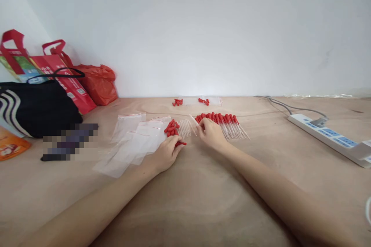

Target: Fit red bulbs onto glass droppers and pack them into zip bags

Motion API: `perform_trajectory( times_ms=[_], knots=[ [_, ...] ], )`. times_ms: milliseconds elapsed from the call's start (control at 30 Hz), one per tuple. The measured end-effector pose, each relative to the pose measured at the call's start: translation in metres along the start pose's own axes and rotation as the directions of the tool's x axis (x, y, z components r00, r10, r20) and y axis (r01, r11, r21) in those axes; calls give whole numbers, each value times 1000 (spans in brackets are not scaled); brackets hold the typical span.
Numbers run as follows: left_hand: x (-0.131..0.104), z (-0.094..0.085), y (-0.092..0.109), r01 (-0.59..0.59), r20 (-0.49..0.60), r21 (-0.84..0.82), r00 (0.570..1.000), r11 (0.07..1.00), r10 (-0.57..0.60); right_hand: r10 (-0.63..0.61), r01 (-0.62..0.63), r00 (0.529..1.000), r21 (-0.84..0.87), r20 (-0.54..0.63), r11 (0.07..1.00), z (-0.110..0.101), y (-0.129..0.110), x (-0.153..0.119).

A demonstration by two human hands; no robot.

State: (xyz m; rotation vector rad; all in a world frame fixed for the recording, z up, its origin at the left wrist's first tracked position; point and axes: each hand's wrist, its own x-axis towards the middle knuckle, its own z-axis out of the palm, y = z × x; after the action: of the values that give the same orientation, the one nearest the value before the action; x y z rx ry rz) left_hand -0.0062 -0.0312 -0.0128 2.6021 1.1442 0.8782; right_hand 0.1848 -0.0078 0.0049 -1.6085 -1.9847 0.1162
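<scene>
My left hand (165, 153) pinches a small red cap-like piece (181, 144), its end showing past the fingertips. Just beyond it lies a pile of similar red pieces (171, 126). Between my hands, several thin white sticks (184, 128) lie side by side. My right hand (211, 133) has its fingers closed on a thin white stick (193, 119) that points up to the left. To its right is a row of white sticks with red ends (228, 123), partly hidden by that hand. Flat clear zip bags (127, 146) overlap left of the red pile.
Small red bits (177, 102) lie on clear bags by the wall. A white power strip (324, 135) with a grey cable is at right. A black bag (40, 108), red bags (97, 83) and a blurred dark item (71, 141) occupy the left of the wooden table (185, 208).
</scene>
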Motion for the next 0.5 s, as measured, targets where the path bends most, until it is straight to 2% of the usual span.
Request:
perform_trajectory(
  times_ms=[100,167,300,500],
  knots=[
    [0,3,0,-32,-25,-39,999,999,31,-253,257,966,178,-44,950,-9,29,-31],
    [0,7,0,-73,-45,-47,996,996,70,-320,331,943,209,-86,920,-13,44,-49],
    [3,13,6,-121,-68,-9,990,993,120,-374,385,923,175,-91,906,-19,55,-63],
    [4,16,15,-118,-49,16,992,993,119,-418,411,909,191,-5,891,-15,40,-60]
  ],
)
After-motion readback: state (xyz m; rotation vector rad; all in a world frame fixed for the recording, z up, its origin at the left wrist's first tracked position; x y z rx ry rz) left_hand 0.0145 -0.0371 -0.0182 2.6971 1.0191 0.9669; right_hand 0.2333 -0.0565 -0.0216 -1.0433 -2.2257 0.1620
